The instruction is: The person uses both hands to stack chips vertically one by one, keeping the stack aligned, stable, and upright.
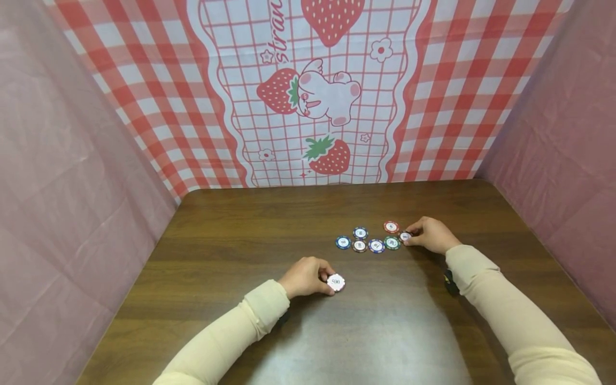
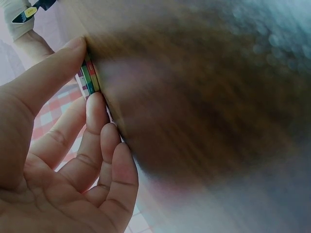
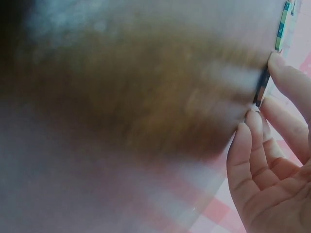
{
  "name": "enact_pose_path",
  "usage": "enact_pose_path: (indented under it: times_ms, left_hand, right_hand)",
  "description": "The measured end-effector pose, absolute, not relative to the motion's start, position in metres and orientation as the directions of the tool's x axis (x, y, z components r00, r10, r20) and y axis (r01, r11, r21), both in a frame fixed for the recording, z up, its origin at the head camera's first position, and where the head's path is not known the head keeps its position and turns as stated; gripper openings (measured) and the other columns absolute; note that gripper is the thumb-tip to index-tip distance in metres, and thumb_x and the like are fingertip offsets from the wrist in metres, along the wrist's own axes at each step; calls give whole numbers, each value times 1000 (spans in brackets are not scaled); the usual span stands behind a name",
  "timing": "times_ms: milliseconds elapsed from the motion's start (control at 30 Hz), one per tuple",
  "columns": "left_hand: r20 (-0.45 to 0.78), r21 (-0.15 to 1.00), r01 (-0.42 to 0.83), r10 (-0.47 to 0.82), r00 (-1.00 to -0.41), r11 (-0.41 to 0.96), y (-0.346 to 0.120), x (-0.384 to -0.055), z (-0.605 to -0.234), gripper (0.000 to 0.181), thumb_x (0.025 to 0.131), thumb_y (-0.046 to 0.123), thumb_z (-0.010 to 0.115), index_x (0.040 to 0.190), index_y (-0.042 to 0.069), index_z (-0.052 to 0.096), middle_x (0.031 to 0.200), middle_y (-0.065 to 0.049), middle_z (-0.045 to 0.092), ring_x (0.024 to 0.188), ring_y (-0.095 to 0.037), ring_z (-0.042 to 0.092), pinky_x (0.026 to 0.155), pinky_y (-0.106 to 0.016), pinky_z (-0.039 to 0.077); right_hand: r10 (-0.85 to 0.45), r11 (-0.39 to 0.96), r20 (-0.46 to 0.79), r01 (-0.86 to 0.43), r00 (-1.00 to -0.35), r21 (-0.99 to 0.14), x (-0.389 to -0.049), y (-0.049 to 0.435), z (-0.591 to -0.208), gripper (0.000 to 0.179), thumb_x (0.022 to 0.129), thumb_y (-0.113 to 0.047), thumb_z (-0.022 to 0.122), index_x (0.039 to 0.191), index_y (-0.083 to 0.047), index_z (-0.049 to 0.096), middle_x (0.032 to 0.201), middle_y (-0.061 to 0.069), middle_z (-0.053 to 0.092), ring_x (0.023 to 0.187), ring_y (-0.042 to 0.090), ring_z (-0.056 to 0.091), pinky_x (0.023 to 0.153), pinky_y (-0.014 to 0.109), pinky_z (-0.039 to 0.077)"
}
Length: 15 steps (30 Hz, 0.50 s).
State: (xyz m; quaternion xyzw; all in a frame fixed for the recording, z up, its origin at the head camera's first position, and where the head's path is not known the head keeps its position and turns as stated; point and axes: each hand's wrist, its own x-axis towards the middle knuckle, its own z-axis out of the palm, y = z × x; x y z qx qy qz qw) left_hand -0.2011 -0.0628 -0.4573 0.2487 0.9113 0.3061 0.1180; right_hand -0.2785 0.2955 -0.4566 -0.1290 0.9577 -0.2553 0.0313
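Thumb and fingers of my left hand [image 1: 308, 277] pinch the edges of a small stack of poker chips near the middle of the table, with a white 500 chip [image 1: 336, 282] on top. Green and red chip edges [image 2: 90, 75] show beneath it in the left wrist view. Farther off to the right, my right hand [image 1: 434, 235] pinches a dark-edged poker chip [image 1: 405, 236] at the right end of a row. Beside that chip lie a green chip [image 1: 392, 243] and, just behind, a red chip [image 1: 391, 227].
Leftward along the row are a purple-blue chip [image 1: 377, 246], a brown-edged chip [image 1: 359, 245] and a blue chip [image 1: 343, 243]. A dark blue chip [image 1: 360, 233] lies behind them. The wooden table [image 1: 231, 230] ends at a checked cloth [image 1: 192, 107], with pink drapes [image 1: 62, 187] at both sides.
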Motion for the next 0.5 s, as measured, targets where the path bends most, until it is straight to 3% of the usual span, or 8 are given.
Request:
enact_pose_path:
  times_ms: [167, 500]
  left_hand:
    - [-62, 615, 384, 527, -848, 689, -63, -201, -457, 31, 68, 20, 89, 95, 13, 75, 77, 4, 68, 68, 0, 52, 67, -19, 43]
    - [-69, 610, 376, 519, -852, 698, -62, -201, -457, 33, 67, 21, 89, 96, 13, 75, 77, 5, 68, 68, 0, 53, 68, -19, 43]
  right_hand:
    - [-261, 843, 12, -234, -965, -484, -278, 296, -457, 34, 78, -26, 81, 100, -1, 75, 102, 19, 66, 96, 31, 59, 85, 49, 46]
    - [-246, 820, 24, -221, -969, -528, -276, 301, -455, 31, 80, -25, 80, 101, -3, 75, 86, 6, 70, 78, 18, 55, 71, 32, 44]
